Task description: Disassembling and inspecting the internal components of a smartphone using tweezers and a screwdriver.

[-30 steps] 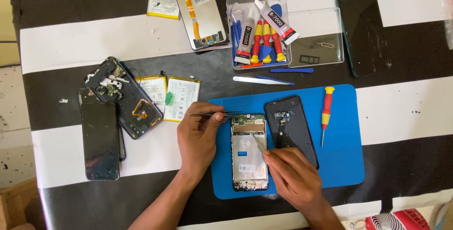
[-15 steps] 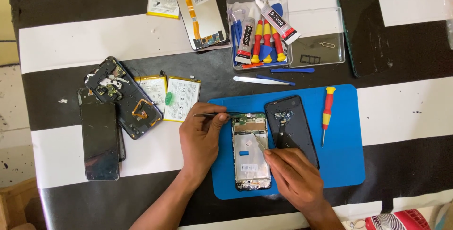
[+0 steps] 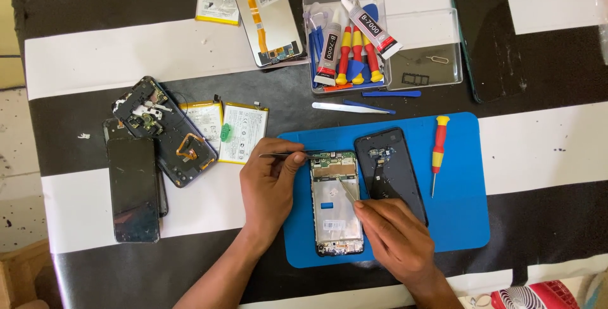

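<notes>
1. The left hand (image 3: 269, 185) pinches a pair of thin metal tweezers (image 3: 288, 154), their tips reaching onto the top edge of the opened phone frame (image 3: 335, 202), where a small green circuit board sits.
2. The right hand (image 3: 396, 239) is closed around a slim pale pry tool (image 3: 347, 190), whose tip rests on the middle of the same frame.
3. That frame lies face up on the blue work mat (image 3: 462, 214), which sits on the black-and-white striped table (image 3: 95, 62). Just beside it on the right lies a dark rear phone shell (image 3: 389, 169), and farther right a red-and-yellow screwdriver (image 3: 438, 150).
4. Risk: both tools touch bare electronics. A slip of the tweezers could scratch the board or tear a thin ribbon connector, I judge.
5. Risk: too much levering with the pry tool could bend the thin frame or crack a part under it.
6. Risk: nothing clamps the frame; only the hands steady it, so a sideways push could slide it into the rear shell.
7. Any small part lifted free could spring off the mat and be lost among the stripes.
</notes>
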